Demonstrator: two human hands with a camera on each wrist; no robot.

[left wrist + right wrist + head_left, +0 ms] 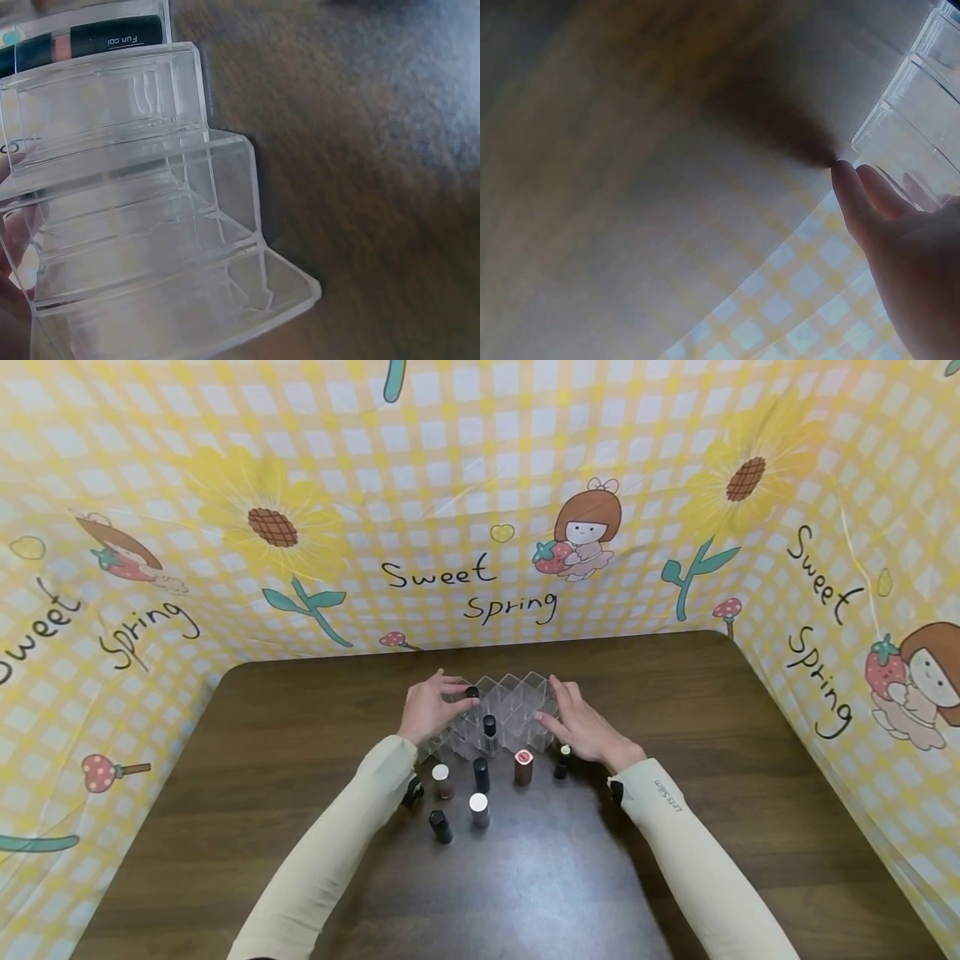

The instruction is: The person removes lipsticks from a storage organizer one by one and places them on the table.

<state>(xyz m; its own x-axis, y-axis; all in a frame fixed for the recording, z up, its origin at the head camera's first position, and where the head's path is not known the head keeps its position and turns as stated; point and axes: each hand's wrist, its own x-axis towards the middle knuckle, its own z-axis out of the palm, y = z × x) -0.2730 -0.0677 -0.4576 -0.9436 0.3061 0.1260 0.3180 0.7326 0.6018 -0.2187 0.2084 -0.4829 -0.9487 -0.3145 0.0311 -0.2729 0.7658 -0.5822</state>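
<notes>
My left hand reaches over the left end of a clear stepped organizer, thumb and index finger pinching the black cap of a lipstick tube. A second black-capped tube stands in one of its slots. In the left wrist view, a dark lipstick tube with printed letters shows inside the plastic, and part of the left hand appears behind the organizer. On the other end rests my right hand, fingers extended along the side and thumb at the front. Its fingertips are right at the plastic edge.
In front of the organizer stand a brown tube with a white top, a black tube, a red-brown lipstick, a small dark tube, a white-topped tube and another black tube. Checked cloth surrounds the wooden table.
</notes>
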